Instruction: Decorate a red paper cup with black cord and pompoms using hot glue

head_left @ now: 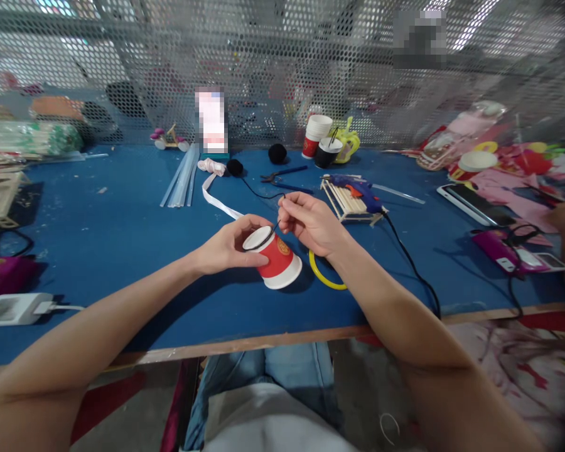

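My left hand (238, 246) is wrapped round a red and white paper cup (277, 257), which is tilted with its base up and its rim down toward the table. Black yarn (258, 196) runs from a small black ball (235, 167) to my right hand (308, 223), where thumb and fingers pinch it just above the cup. Some of the yarn lies along the edge of the cup's base. A yellow ring (324, 276) lies beside the cup, partly behind my right wrist. White ribbon (219, 202) stretches from a pink roll toward my left hand.
A glue gun (365, 194) rests on a small wooden stick rack (343, 204), its cord trailing to the table edge. Behind lie pliers (287, 176), glue sticks (182, 179) and stacked cups (317, 135). A phone (473, 204) lies right; a perforated metal screen closes the back.
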{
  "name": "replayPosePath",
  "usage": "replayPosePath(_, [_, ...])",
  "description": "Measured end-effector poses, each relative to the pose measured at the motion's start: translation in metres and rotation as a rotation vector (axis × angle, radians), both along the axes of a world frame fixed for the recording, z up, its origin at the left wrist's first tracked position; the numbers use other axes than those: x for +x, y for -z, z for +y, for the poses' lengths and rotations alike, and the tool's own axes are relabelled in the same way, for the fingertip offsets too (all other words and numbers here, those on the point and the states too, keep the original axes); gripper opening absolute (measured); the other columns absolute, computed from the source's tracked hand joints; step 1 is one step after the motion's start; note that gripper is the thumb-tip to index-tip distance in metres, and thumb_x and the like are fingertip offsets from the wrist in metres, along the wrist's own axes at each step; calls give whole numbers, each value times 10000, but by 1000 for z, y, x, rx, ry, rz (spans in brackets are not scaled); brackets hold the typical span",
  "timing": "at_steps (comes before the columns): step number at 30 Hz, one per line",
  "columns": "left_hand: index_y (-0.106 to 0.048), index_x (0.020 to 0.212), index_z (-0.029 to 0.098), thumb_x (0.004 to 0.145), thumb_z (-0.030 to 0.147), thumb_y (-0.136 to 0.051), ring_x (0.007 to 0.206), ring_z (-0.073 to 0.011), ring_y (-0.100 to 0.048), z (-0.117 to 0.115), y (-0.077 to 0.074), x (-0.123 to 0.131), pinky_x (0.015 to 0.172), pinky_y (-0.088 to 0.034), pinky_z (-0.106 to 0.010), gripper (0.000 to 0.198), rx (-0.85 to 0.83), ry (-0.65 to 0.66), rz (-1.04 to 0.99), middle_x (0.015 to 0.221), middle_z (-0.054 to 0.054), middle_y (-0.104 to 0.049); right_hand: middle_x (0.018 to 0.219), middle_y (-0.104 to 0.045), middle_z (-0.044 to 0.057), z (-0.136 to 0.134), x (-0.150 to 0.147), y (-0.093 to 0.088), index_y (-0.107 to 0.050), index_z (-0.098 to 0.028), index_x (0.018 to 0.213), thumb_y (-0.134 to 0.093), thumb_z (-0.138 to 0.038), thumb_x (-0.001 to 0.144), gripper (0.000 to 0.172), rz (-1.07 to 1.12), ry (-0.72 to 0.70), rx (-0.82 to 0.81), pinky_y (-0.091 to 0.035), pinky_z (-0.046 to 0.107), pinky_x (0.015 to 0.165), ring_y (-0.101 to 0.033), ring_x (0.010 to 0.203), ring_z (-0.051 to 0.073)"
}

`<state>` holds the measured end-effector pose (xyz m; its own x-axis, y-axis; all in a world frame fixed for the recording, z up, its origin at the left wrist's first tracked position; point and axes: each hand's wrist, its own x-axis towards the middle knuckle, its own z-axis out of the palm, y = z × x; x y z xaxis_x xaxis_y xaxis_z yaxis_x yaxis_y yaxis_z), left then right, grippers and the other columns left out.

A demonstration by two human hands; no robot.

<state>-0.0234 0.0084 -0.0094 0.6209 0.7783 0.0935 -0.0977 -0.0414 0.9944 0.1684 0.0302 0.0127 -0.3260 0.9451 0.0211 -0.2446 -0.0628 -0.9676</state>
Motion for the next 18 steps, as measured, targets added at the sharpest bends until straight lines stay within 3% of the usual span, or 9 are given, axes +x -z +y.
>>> replayPosePath(12, [-509,1055,173,627,166,-766,865,-145,-593,0,0,1,778,-485,-285,499,11,21,-34,976,-51,-615,604,-573,-57,0,-4,5,-519,-179,813,-684,-356,718,260,-41,-4,53,-427,245,574,-528,540,68])
replayPosePath(18, [-462,1126,203,639,141,-757,959,-169,-606,0,4,1,822,-485,-301,573,33,38,-60,1086,-70,-613,605,-586,-54,0,-5,5,-523,-179,798,-704,-369,694,283,-22,-2,53,-438,247,582,-535,542,70])
